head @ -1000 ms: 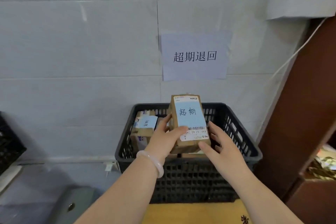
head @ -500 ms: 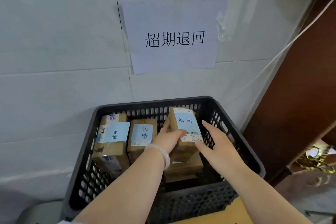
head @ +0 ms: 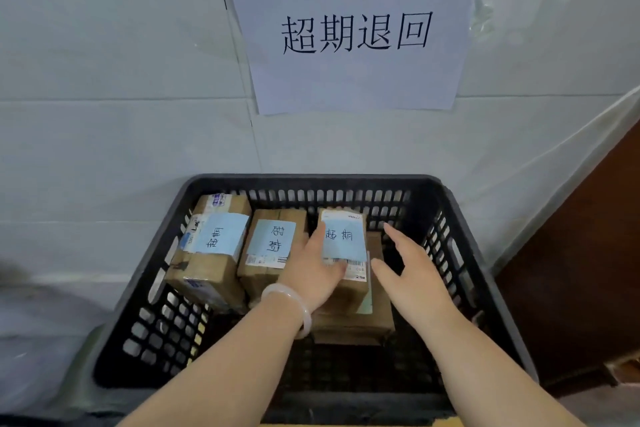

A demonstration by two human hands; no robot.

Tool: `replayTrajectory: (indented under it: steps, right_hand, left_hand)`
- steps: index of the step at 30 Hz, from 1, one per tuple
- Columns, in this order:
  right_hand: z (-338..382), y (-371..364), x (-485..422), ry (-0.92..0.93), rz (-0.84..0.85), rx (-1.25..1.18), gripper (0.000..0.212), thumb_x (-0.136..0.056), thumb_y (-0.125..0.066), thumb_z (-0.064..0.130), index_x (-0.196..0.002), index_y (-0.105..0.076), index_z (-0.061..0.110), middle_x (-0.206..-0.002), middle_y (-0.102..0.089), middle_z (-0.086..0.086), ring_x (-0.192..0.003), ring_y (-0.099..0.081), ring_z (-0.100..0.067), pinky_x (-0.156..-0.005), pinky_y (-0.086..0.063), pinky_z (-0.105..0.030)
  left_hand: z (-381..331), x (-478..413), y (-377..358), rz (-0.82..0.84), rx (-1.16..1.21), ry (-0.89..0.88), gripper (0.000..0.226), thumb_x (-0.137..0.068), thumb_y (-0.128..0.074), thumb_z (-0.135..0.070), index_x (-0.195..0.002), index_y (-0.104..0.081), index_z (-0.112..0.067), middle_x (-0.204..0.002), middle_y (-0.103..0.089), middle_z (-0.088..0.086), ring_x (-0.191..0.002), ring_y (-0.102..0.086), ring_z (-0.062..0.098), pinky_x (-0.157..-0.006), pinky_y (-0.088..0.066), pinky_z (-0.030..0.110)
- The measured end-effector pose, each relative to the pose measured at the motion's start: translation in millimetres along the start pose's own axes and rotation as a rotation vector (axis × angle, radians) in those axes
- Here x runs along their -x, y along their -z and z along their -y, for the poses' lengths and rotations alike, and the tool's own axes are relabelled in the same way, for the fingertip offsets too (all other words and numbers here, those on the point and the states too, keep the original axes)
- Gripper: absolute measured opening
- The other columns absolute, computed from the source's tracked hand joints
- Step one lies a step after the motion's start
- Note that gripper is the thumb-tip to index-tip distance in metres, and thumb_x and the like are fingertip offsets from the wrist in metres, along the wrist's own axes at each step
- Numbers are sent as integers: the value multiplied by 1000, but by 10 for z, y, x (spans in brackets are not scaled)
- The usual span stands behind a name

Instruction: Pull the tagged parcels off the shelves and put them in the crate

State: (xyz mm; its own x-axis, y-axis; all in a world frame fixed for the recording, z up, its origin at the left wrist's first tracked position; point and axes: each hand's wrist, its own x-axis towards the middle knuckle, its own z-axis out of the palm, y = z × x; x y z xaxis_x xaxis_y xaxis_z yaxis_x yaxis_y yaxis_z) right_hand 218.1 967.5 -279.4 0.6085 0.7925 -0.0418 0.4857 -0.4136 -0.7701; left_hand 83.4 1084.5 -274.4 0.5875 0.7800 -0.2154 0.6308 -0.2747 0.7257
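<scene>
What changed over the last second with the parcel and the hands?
The parcel went down from above the crate into it, onto a box. The right hand let go and is open beside it; the left hand still grips it. The two other parcels stayed put.

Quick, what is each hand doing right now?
Left hand: holds the tagged parcel.
Right hand: open, holding nothing.
</scene>
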Motion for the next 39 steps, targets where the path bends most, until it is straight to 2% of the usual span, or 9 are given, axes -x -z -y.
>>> replayTrajectory:
  steps: [3,6,8,15,21,26,29,35,39]
  right_hand:
    - [-20,-5,-18,13,8,-28,64,-92,-57,41,-148,-26,44,-155,-28,15,-141,-23,-2,-112,-20,-26]
    - [-6,-53,-29,78,34,16,63,-93,-56,38,-149,-27,40,-154,-29,15,-137,-21,4,-107,-17,-20]
    - [23,-71,-12,116,47,40,63,-93,-56,37,-149,-27,40,-154,-29,15,-130,-20,8,-106,-18,-20]
    - [27,-91,23,185,140,141,74,-87,-60,42,-150,-20,43,-157,-22,14,-143,-18,-5,-115,-21,-30]
    - [131,-56,106,324,154,300,81,-83,-57,61,-150,-16,43,-160,-14,14,-145,-11,-7,-119,-16,-37]
    - [534,-205,314,582,143,452,91,-75,-36,83,-150,-1,46,-161,-5,14,-145,4,-6,-117,0,-37]
    - [941,-495,590,776,234,413,93,-73,-29,86,-151,0,45,-161,-1,15,-143,14,-1,-117,4,-36]
    - [1780,-1286,1441,1143,440,309,90,-74,-35,82,-140,20,56,-156,15,23,-141,23,3,-117,10,-32]
    - [2335,-1893,2129,1324,516,251,93,-73,-32,83,-142,22,54,-153,23,24,-141,24,2,-119,10,-33]
  left_hand:
    - [29,74,61,21,-332,-101,82,-91,-60,-50,-155,-9,-40,-164,-4,-3,-148,-17,25,-119,-20,38]
    - [63,107,47,46,-636,-205,69,-94,-48,-58,-154,-18,-40,-165,-8,-1,-150,-10,23,-120,-16,42]
    - [70,61,36,35,-717,-189,66,-95,-44,-59,-153,-17,-43,-164,-10,-2,-150,-11,23,-119,-19,45]
    - [69,-169,47,12,-684,-88,67,-97,-42,-57,-153,-8,-45,-165,-3,-6,-150,-10,23,-120,-13,49]
    - [149,290,343,-189,-703,-94,82,-92,-43,-65,-152,7,-43,-165,-5,-4,-152,-4,21,-122,-9,49]
    - [555,1153,730,-529,-733,-27,86,-87,-42,-71,-154,3,-41,-165,-8,-4,-152,-6,19,-122,-9,48]
    - [842,1704,942,-620,-743,111,87,-84,-43,-74,-154,-1,-43,-165,-9,-4,-151,-6,20,-121,-6,49]
    - [1333,2894,1392,-777,-760,302,87,-82,-49,-73,-154,-9,-44,-164,-11,-2,-151,-10,22,-121,-7,50]
    - [1763,3906,1706,-882,-780,497,86,-83,-45,-74,-153,-2,-46,-165,-2,-4,-152,0,19,-120,2,47]
